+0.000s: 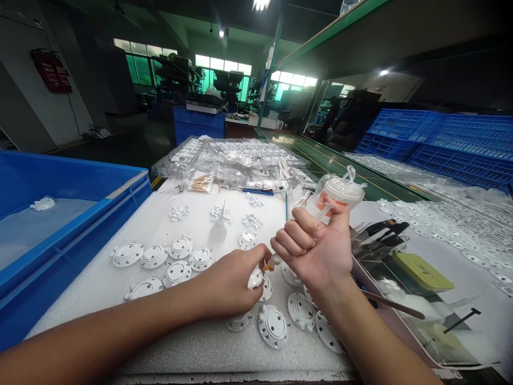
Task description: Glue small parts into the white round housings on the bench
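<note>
My left hand [236, 278] is closed on a small white part [255, 277] above the foam board [100, 299]. My right hand [315, 243] is wrapped round a syringe [276, 261], its thumb at the plunger end. The orange tip of the syringe meets the white part, or lies very close to it; fingers partly hide this spot. Round white discs [273, 326] with dark dots and small marks lie on the board below and beside both hands. Small piles of white pieces [252, 220] lie farther back.
A squeeze bottle [218, 230] stands mid-board. Cotton swabs [201, 182] and clear trays [240, 147] lie behind. A blue bin [80, 235] is at left. A plastic cup [340, 190], a tool box [401, 315] with tweezers and a yellow-green lid [424, 271] are at right.
</note>
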{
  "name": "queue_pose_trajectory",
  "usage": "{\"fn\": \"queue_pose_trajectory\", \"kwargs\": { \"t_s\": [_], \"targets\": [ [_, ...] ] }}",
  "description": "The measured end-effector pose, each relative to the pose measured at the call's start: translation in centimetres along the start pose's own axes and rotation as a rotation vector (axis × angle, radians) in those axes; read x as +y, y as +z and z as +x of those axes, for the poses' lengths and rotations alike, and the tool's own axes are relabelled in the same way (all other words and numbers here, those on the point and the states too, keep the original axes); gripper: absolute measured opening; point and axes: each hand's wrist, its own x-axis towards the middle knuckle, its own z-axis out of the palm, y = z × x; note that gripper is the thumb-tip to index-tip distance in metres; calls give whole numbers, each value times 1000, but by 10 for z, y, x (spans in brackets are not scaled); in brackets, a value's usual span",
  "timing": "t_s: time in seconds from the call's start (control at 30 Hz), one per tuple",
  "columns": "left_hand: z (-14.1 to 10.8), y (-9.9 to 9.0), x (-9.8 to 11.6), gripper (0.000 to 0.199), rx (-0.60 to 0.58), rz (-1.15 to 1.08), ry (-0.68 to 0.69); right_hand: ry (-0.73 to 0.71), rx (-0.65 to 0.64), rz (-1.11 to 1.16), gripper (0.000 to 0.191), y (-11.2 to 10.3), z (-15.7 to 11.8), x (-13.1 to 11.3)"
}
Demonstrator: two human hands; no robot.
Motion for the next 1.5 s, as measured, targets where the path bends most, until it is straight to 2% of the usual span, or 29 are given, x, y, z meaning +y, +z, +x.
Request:
{"fn": "queue_pose_trajectory", "kwargs": {
  "t_s": [0.93,1.5],
  "targets": [
    [-1,-1,1,24,13,-20,21,-39,-6,-19,53,-3,1,1],
    [0,0,0,21,7,1,9,-14,64,-28,58,2,1,0]
  ]
}}
